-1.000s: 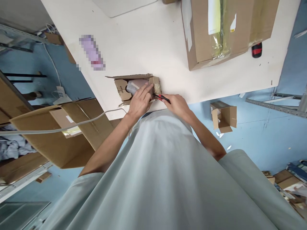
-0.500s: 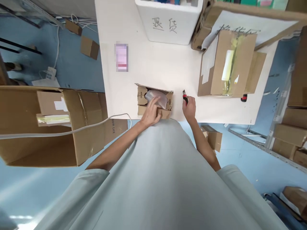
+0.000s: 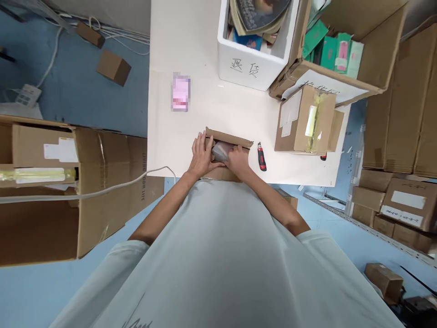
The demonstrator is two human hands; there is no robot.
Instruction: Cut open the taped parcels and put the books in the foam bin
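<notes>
A small open cardboard box lies on the table against my shirt, its far flap raised. Inside it shows a greyish item in clear plastic wrap, partly covered by my hands. My left hand grips the box's left side, thumb at the near edge and fingers along the outside. My right hand reaches over the right side, its curled fingers on the wrapped item; the fingertips are partly hidden. A red and black utility knife lies on the table to the right of the box, apart from my hand.
A taped carton stands on the table's right. Behind it are a box of green packages and a white foam bin holding books. A blurred pink item lies at left. A grey cable crosses a large open carton.
My right hand has put the utility knife down on the table and moved left into the box. My left hand has shifted from the wrapped item to the box's left side.
</notes>
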